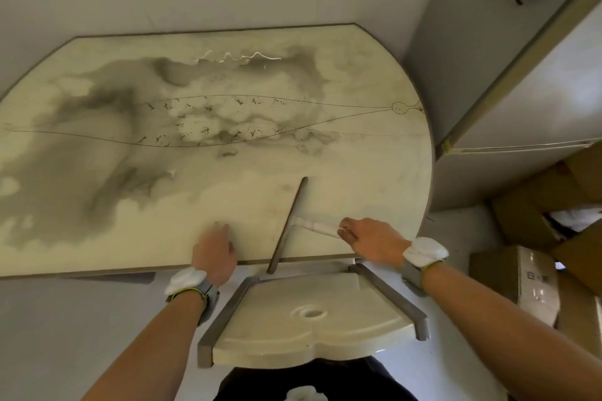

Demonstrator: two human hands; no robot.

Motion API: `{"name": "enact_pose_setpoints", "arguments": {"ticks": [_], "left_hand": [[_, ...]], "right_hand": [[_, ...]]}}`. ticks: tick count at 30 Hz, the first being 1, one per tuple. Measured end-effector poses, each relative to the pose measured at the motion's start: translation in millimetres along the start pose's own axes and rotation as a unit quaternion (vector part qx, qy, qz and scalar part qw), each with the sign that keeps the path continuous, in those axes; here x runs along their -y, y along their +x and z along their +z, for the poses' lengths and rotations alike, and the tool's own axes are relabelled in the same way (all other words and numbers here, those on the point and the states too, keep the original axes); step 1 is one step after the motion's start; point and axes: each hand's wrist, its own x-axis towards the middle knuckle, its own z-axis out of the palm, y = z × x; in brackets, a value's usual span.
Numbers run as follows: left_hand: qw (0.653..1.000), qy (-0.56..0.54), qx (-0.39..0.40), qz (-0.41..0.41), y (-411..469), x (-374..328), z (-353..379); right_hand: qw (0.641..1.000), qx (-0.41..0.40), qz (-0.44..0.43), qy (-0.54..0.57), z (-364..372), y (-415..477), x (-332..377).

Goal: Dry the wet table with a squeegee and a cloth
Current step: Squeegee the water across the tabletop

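I see soft, dim indoor light with weak shadows. Small glare sits on the table's (358,172) far part. The left hand (213,251) is blurred; the edges bend.

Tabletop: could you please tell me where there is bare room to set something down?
The table is bare across its left half and middle, from the left hand out to the far edge, though water glints near that edge. Another bare patch lies between the squeegee and the rounded right edge. The near edge is crowded: left hand, squeegee, right hand gripping its handle.
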Motion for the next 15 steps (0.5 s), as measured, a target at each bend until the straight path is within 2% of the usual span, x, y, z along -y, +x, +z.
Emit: {"name": "enact_pose_setpoints", "arguments": {"ticks": [3,6,10,15], "left_hand": [[1.000,-0.012,-0.022,0.003,7.8,13.5,0.3],[0.999,-0.021,-0.030,0.024,12.6,27.8,7.8],[0.997,-0.010,-0.018,0.071,15.4,43.5,9.1],[0.994,-0.010,-0.037,0.105,27.6,64.4,-0.3]], "right_hand": [[0.998,0.031,0.051,0.011,-4.9,-28.7,-43.3],[0.996,0.044,0.080,-0.006,-1.7,-39.1,-45.8],[0.995,0.016,0.090,0.027,17.9,-15.6,21.4],[0.986,-0.028,0.142,0.082,33.6,28.8,106.2]]}}
